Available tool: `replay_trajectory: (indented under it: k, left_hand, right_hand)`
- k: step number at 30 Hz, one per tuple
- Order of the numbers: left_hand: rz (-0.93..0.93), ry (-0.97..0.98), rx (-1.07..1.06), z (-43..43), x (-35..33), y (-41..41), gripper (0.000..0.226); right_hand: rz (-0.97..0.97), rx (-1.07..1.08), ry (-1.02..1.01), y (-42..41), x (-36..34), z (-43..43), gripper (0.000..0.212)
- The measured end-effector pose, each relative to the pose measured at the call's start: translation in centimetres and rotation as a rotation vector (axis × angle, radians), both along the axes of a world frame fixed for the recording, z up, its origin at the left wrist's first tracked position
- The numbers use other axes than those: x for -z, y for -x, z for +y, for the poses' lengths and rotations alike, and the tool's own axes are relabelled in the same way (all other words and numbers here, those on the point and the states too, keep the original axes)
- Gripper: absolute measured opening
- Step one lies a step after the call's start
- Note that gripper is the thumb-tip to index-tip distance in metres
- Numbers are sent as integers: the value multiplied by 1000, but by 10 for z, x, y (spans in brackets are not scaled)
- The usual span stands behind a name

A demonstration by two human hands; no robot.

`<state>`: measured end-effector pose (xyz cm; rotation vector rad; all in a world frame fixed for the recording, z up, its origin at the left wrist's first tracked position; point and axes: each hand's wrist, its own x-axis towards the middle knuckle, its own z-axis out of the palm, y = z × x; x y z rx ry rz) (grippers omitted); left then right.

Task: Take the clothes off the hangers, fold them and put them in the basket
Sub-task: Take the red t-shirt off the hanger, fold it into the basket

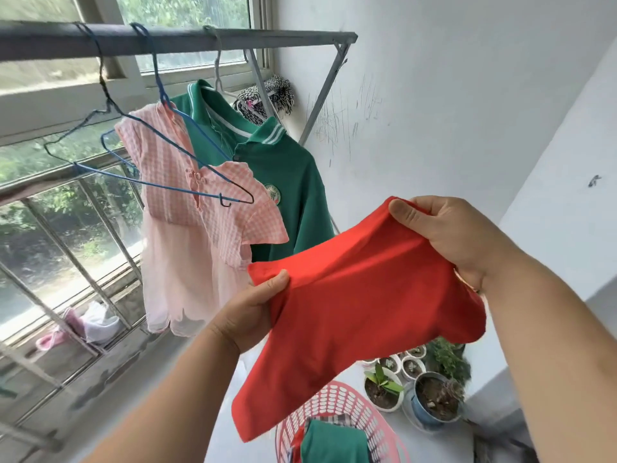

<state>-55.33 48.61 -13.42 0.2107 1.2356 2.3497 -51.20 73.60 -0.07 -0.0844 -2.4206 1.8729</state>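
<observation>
A red garment [350,315] hangs between both hands in front of me, partly doubled over. My left hand [250,312] grips its left edge with the thumb on top. My right hand [447,235] pinches its upper right corner. Below stands a pink plastic basket [360,409] with a folded green piece [334,442] inside. On the grey rail [167,40] hang a pink checked dress [193,212] on a blue wire hanger [187,128] and a green polo shirt [283,168] behind it. An empty blue hanger [76,138] hangs further left.
A barred window [66,245] runs along the left. A black-and-white striped cloth [267,98] hangs by the rail's far end. Several potted plants [417,379] stand on the floor to the right of the basket, against the white wall [467,111].
</observation>
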Motion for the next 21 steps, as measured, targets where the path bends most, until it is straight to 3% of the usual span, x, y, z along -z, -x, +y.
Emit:
replay_trajectory:
  k: [4,7,11,15,17,19,21]
  left_hand:
    - [47,134,-71,-6,10,-5,17]
    - [49,199,-106,-10,12,-4,21]
    - [41,277,-39,-16,1,1,29]
    - [49,185,-84,-17,-9,6,22]
    - [103,314,-119,-15,-4,8,22]
    - [149,497,-110,-11,4,9,23]
    - [83,530,-174,-9,9,12,25]
  right_hand:
    - [-97,-17,23,-6,26,10,40]
    - [-110,-40,161,-12,36,17,31]
    - [-156,-76,91,-13,46,28,34]
    - [-174,-49,86,-11,49,37,42]
    - [-176,-50,-30,-9,50,35,43]
    - [-176,-32,-23,-8,52,31,40]
    - [-152,27,-36,-5,52,29,41]
